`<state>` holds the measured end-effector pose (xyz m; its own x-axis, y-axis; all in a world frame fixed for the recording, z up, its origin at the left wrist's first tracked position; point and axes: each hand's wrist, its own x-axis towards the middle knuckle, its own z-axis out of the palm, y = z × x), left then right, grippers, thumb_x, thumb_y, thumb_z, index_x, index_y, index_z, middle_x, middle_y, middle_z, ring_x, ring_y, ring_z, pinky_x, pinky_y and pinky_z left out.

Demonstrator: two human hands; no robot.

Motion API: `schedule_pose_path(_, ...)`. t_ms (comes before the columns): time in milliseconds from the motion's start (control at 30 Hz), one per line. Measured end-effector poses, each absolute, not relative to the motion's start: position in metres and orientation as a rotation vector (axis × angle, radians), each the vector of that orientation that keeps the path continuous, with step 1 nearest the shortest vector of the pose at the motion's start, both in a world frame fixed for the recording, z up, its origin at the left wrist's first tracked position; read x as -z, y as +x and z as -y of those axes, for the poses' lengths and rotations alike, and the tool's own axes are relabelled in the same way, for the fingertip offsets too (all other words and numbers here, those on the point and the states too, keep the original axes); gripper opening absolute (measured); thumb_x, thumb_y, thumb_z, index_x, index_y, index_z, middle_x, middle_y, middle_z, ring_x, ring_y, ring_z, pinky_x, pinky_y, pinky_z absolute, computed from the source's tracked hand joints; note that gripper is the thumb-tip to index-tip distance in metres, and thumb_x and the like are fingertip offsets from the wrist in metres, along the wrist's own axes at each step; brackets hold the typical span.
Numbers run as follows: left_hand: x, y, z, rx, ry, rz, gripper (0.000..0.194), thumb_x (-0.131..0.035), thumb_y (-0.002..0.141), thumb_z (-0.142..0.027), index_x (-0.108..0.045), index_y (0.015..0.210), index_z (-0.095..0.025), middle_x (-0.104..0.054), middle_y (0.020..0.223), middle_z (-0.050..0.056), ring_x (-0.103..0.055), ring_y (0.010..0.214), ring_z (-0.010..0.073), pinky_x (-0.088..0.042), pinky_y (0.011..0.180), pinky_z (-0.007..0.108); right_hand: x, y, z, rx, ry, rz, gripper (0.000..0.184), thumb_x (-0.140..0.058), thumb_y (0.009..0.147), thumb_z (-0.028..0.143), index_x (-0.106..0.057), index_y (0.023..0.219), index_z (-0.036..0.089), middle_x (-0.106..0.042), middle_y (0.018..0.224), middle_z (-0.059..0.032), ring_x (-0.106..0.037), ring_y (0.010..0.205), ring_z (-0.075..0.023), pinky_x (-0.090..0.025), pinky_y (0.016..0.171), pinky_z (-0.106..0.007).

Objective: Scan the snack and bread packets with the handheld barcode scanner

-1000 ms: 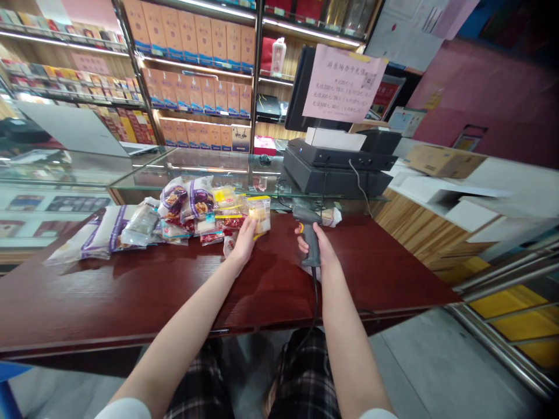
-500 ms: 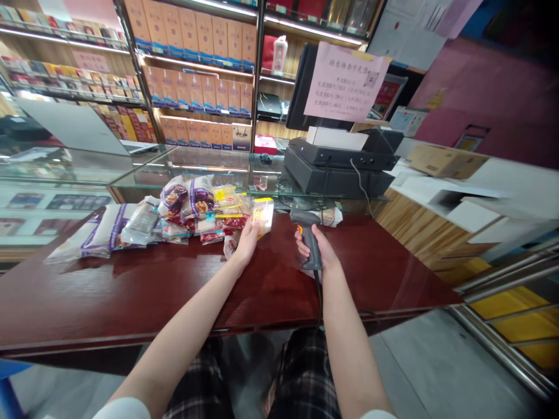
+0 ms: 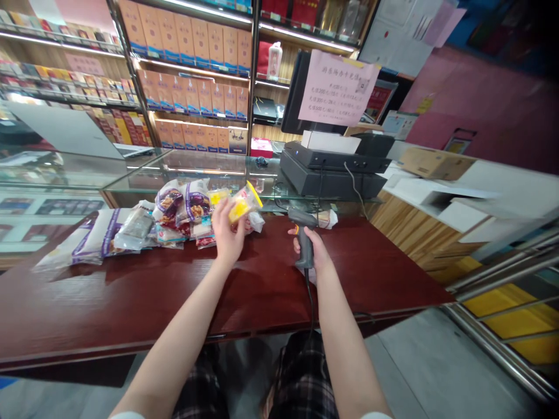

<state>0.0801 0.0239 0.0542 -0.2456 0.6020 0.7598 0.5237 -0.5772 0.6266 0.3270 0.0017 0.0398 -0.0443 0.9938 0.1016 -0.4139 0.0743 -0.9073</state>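
Note:
My left hand is raised above the dark red counter and closed on a yellow snack packet, tilted in the air. My right hand grips the handle of a grey barcode scanner, whose head points left toward the packet. The scanner's cable runs down toward my lap. A heap of snack bags lies on the counter just left of and behind my left hand.
A black cash register and printer with a monitor carrying a pink notice stands behind on a glass counter. Shelves of orange boxes fill the back. A laptop sits at far left. A cardboard box lies right.
My left hand has lifted the yellow packet off the pile and swung it up and left, tilting it. The scanner hand has shifted slightly left.

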Motion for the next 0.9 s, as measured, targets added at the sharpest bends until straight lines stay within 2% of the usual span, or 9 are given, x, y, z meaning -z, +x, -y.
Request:
schedule_pose_path(100,-0.056,0.054,-0.036,-2.046,1.937,-1.705,0.025,-0.053,0.092,-0.029,-0.057,0.115,-0.019,-0.046,0.146,0.017,-0.031,0.146,0.0291,-0.024,0.118,0.051,-0.04,0.325,-0.004,-1.302,-0.826,0.948,0.028,-0.066,0.078,0.043,-0.066,0.092,0.019,-0.068,0.066,-0.0004,-0.053,0.049,-0.0123,-0.044,0.045,-0.024)
schedule_pose_path(200,-0.053,0.034,-0.05,-2.038,1.845,-1.87,0.02,-0.055,0.091,-0.028,-0.061,0.107,-0.018,-0.048,0.142,0.018,-0.035,0.143,0.0316,-0.027,0.117,0.051,-0.041,0.325,-0.004,-1.289,-0.857,0.941,0.027,-0.067,0.077,0.044,-0.064,0.087,0.02,-0.065,0.06,0.0007,-0.053,0.049,-0.0129,-0.045,0.046,-0.024)
schedule_pose_path(300,-0.05,0.027,-0.055,-2.005,1.874,-1.881,0.026,-0.057,0.089,-0.028,-0.065,0.111,-0.017,-0.045,0.144,0.018,-0.034,0.143,0.0334,-0.029,0.116,0.052,-0.04,0.325,-0.004,-1.306,-0.858,0.959,0.027,-0.068,0.076,0.044,-0.064,0.085,0.019,-0.064,0.057,0.0012,-0.054,0.049,-0.0131,-0.044,0.046,-0.024)
schedule_pose_path(400,-0.051,0.031,-0.052,-1.854,2.085,-1.853,0.042,-0.056,0.084,-0.02,-0.063,0.125,-0.019,-0.04,0.149,0.017,-0.027,0.146,0.0362,-0.027,0.117,0.055,-0.036,0.324,-0.006,-1.32,-0.851,0.955,0.027,-0.069,0.076,0.043,-0.064,0.086,0.018,-0.068,0.064,-0.0004,-0.054,0.049,-0.0117,-0.044,0.046,-0.023)
schedule_pose_path(533,-0.051,0.034,-0.047,-1.775,2.105,-1.907,0.052,-0.048,0.083,-0.012,-0.056,0.134,-0.016,-0.05,0.14,0.019,-0.04,0.137,0.0342,-0.032,0.113,0.052,-0.034,0.324,-0.008,-1.315,-0.846,0.944,0.029,-0.071,0.074,0.042,-0.065,0.089,0.018,-0.074,0.081,-0.0032,-0.055,0.051,-0.01,-0.044,0.047,-0.022)
schedule_pose_path(667,-0.048,0.032,-0.049,-1.85,2.056,-1.893,0.039,-0.045,0.09,-0.021,-0.058,0.126,-0.013,-0.051,0.138,0.021,-0.046,0.133,0.0315,-0.039,0.108,0.047,-0.035,0.321,-0.006,-1.303,-0.895,0.972,0.03,-0.071,0.074,0.043,-0.065,0.091,0.019,-0.072,0.069,-0.0011,-0.054,0.048,-0.0112,-0.043,0.045,-0.023)
schedule_pose_path(733,-0.048,0.033,-0.049,-1.822,2.126,-1.871,0.037,-0.049,0.09,-0.026,-0.061,0.123,-0.015,-0.045,0.145,0.021,-0.04,0.139,0.0331,-0.035,0.112,0.048,-0.035,0.319,-0.006,-1.269,-0.922,0.978,0.028,-0.072,0.073,0.041,-0.065,0.09,0.019,-0.073,0.072,-0.0014,-0.056,0.05,-0.0115,-0.044,0.048,-0.023)
schedule_pose_path(800,-0.048,0.036,-0.048,-1.738,2.213,-1.868,0.043,-0.054,0.089,-0.033,-0.06,0.129,-0.017,-0.044,0.147,0.02,-0.033,0.144,0.0354,-0.022,0.118,0.054,-0.032,0.317,-0.008,-1.189,-0.965,0.971,0.024,-0.074,0.072,0.034,-0.065,0.089,0.02,-0.074,0.076,-0.0008,-0.061,0.06,-0.0127,-0.048,0.055,-0.023)
schedule_pose_path(900,-0.047,0.042,-0.048,-1.614,2.263,-1.889,0.058,-0.053,0.09,-0.038,-0.048,0.143,-0.017,-0.044,0.15,0.019,-0.028,0.146,0.0366,-0.002,0.119,0.061,-0.025,0.316,-0.016,-1.091,-1.011,0.965,0.02,-0.075,0.066,0.022,-0.066,0.085,0.021,-0.073,0.079,0.0026,-0.065,0.078,-0.015,-0.051,0.068,-0.023)
